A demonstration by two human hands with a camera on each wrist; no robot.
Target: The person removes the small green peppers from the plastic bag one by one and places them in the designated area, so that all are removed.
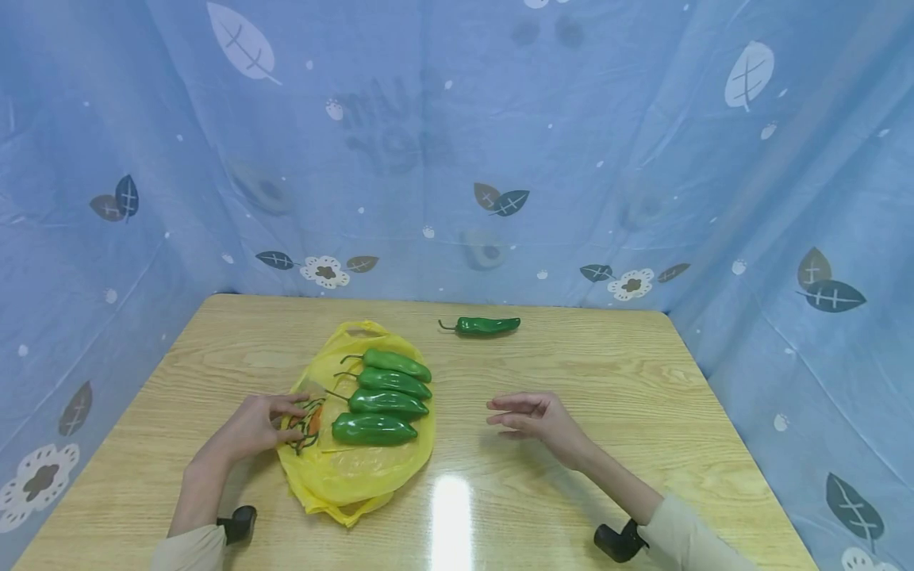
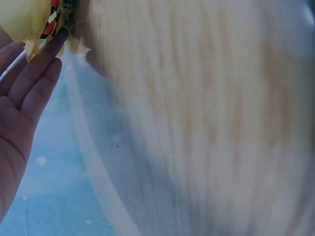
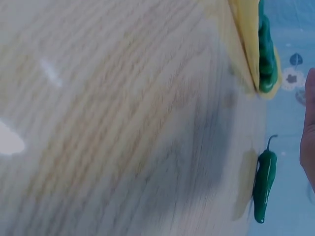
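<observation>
Several long green peppers point(image 1: 382, 402) lie side by side on a yellow plastic bag point(image 1: 357, 473) with an orange and green print at its left. My left hand point(image 1: 250, 428) is at that printed edge, its fingers extended against the plastic. In the left wrist view the fingers point(image 2: 37, 78) lie along the yellow bag point(image 2: 15, 19). My right hand point(image 1: 543, 424) hovers over the table to the right of the bag, fingers loosely bent and holding nothing. In the right wrist view only a sliver of the hand point(image 3: 309, 132) shows.
One more green pepper point(image 1: 489, 326) lies alone near the back edge of the wooden table point(image 1: 607, 349). A blue curtain point(image 1: 428, 159) printed with leaves and flowers surrounds the table at the back and sides. Each wrist wears a black camera mount point(image 1: 620, 542).
</observation>
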